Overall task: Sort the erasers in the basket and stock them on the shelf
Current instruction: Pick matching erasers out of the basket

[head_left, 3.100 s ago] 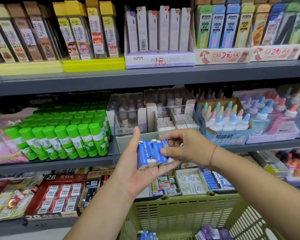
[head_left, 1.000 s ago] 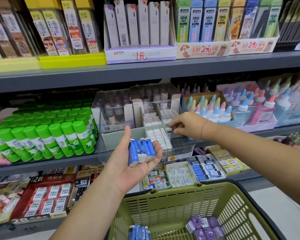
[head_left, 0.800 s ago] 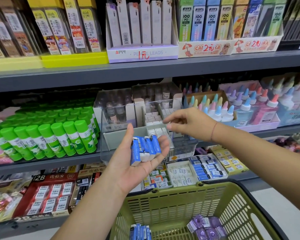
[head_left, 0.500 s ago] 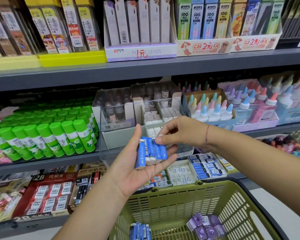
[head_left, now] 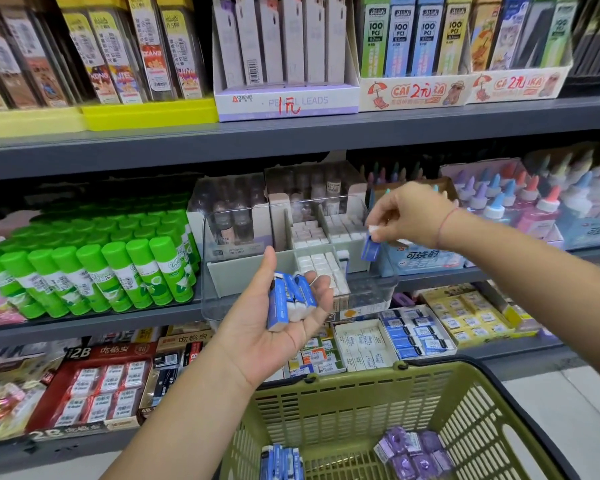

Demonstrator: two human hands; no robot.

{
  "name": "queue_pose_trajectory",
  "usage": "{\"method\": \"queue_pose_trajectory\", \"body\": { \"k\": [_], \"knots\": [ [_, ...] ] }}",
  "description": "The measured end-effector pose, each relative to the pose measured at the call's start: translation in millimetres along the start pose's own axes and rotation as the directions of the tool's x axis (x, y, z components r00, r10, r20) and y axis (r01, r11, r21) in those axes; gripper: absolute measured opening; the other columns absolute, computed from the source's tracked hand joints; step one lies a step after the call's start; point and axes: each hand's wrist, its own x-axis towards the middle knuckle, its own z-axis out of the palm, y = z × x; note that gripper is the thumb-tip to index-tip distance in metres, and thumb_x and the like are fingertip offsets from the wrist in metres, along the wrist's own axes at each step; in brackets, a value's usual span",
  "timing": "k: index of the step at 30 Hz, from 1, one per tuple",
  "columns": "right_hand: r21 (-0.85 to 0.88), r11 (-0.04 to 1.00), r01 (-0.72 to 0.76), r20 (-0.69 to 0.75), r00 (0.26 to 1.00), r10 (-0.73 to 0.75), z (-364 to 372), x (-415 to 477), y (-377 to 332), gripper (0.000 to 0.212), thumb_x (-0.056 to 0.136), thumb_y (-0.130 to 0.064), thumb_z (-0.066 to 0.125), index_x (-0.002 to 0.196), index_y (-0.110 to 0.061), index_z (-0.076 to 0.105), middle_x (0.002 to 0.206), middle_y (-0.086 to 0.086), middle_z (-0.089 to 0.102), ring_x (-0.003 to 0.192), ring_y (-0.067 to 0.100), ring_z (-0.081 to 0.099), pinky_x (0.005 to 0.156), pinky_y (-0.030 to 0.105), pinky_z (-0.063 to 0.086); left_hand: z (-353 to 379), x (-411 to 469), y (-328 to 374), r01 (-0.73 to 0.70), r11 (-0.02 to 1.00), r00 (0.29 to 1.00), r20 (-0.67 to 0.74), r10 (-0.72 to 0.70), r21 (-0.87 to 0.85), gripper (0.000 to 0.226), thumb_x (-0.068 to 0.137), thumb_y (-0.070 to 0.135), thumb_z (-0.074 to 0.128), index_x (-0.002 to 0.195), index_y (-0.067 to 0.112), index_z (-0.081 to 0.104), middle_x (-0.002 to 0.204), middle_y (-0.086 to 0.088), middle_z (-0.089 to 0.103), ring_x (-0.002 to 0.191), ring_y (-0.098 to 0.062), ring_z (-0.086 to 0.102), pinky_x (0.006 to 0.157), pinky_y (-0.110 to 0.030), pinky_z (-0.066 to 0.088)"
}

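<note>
Head view: my left hand (head_left: pixel 257 336) cups blue erasers (head_left: pixel 289 300) palm-up as stock; my right hand (head_left: pixel 409 216) pinches a single eraser (head_left: pixel 370 250) by its white end, upright for slotting into the clear bin (head_left: pixel 219 296).

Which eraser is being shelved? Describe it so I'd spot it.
On the middle grey shelf, right of the green glue sticks, stands a clear bin of white erasers. At its right edge the right hand pinches one blue-sleeved eraser, the only one dangling alone by its white end.
</note>
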Motion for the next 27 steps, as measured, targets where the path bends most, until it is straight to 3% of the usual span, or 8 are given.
{"method": "queue_pose_trajectory", "body": {
  "k": [2, 5, 7, 15, 18, 20, 22, 27],
  "knots": [
    [-0.171, 0.984, 0.048, 0.061, 0.997, -0.038, 14, 4, 3, 0.014, 0.078, -0.019, 0.076, 0.091, -0.018, 0.073, 0.08, -0.008, 0.065, 0.079, 0.012, 0.061, 0.078, 0.026, 0.046, 0, 0, 0, -0.003, 1.0, 1.0, 0.004, 0.003, 0.005, 0.064, 0.072, 0.044, 0.071, 0.105, -0.011, 0.06, 0.089, -0.025, 0.068, 0.07, -0.032, 0.07, 0.061, -0.045, 0.06],
    [-0.253, 0.958, 0.133, 0.115, 0.988, -0.106, 32, 13, 4, 0.018, 0.082, -0.019, 0.071, 0.099, -0.013, 0.071, 0.096, 0.0, 0.068, 0.088, 0.014, 0.06, 0.087, 0.032, 0.046, 0, 0, 0, -0.009, 1.0, 1.0, 0.004, 0.009, 0.001, 0.063, 0.07, 0.042, 0.071, 0.101, -0.011, 0.061, 0.087, -0.024, 0.068, 0.073, -0.032, 0.07, 0.063, -0.047, 0.06],
    [-0.299, 0.937, 0.18, 0.122, 0.981, -0.15, 40, 17, 4, 0.015, 0.083, -0.022, 0.069, 0.096, -0.014, 0.069, 0.098, -0.001, 0.063, 0.091, 0.016, 0.057, 0.093, 0.042, 0.045, 1, 0, -1, -0.015, 1.0, 1.0, -0.005, 0.015, 0.008, 0.062, 0.069, 0.042, 0.071, 0.099, -0.011, 0.061, 0.086, -0.024, 0.068, 0.072, -0.031, 0.07, 0.063, -0.048, 0.059],
    [-0.405, 0.889, 0.212, 0.119, 0.977, -0.178, 52, 20, 20, 0.01, 0.085, -0.028, 0.066, 0.091, -0.019, 0.066, 0.097, -0.004, 0.056, 0.099, 0.023, 0.054, 0.101, 0.055, 0.036, 0, 0, -2, -0.017, 1.0, 1.0, -0.023, 0.018, 0.016, 0.061, 0.068, 0.041, 0.072, 0.101, -0.008, 0.061, 0.083, -0.021, 0.069, 0.07, -0.029, 0.07, 0.064, -0.048, 0.059],
    [-0.411, 0.884, 0.224, 0.133, 0.974, -0.185, 54, 21, 22, 0.014, 0.084, -0.033, 0.066, 0.094, -0.023, 0.065, 0.093, -0.01, 0.049, 0.102, 0.024, 0.053, 0.103, 0.053, 0.034, 1, 0, -3, -0.01, 1.0, 0.999, -0.033, 0.011, 0.029, 0.06, 0.071, 0.043, 0.071, 0.1, -0.009, 0.062, 0.084, -0.021, 0.069, 0.07, -0.029, 0.07, 0.06, -0.046, 0.059],
    [-0.394, 0.884, 0.252, 0.098, 0.968, -0.232, 55, 20, 24, 0.017, 0.083, -0.034, 0.068, 0.096, -0.023, 0.066, 0.093, -0.01, 0.049, 0.1, 0.022, 0.053, 0.099, 0.038, 0.033, 1, 0, -3, -0.016, 0.999, 0.999, -0.037, 0.017, 0.031, 0.059, 0.073, 0.043, 0.071, 0.1, -0.009, 0.062, 0.084, -0.021, 0.069, 0.07, -0.029, 0.07, 0.06, -0.047, 0.059],
    [-0.4, 0.867, 0.297, 0.085, 0.954, -0.288, 56, 18, 25, 0.022, 0.081, -0.035, 0.07, 0.099, -0.022, 0.065, 0.094, -0.008, 0.051, 0.098, 0.018, 0.053, 0.083, 0.026, 0.024, 1, 0, -3, -0.022, 0.999, 0.999, -0.04, 0.023, 0.032, 0.059, 0.074, 0.043, 0.071, 0.101, -0.009, 0.062, 0.083, -0.021, 0.069, 0.07, -0.029, 0.071, 0.062, -0.048, 0.059],
    [-0.445, 0.816, 0.37, 0.139, 0.928, -0.345, 54, 16, 20, 0.021, 0.08, -0.039, 0.07, 0.09, -0.024, 0.058, 0.09, -0.01, 0.051, 0.092, 0.013, 0.051, 0.075, 0.026, 0.022, 0, -1, -2, -0.023, 0.999, 0.999, -0.042, 0.024, 0.04, 0.059, 0.075, 0.043, 0.07, 0.101, -0.009, 0.062, 0.083, -0.021, 0.069, 0.07, -0.029, 0.071, 0.063, -0.049, 0.059]
  ]
}}
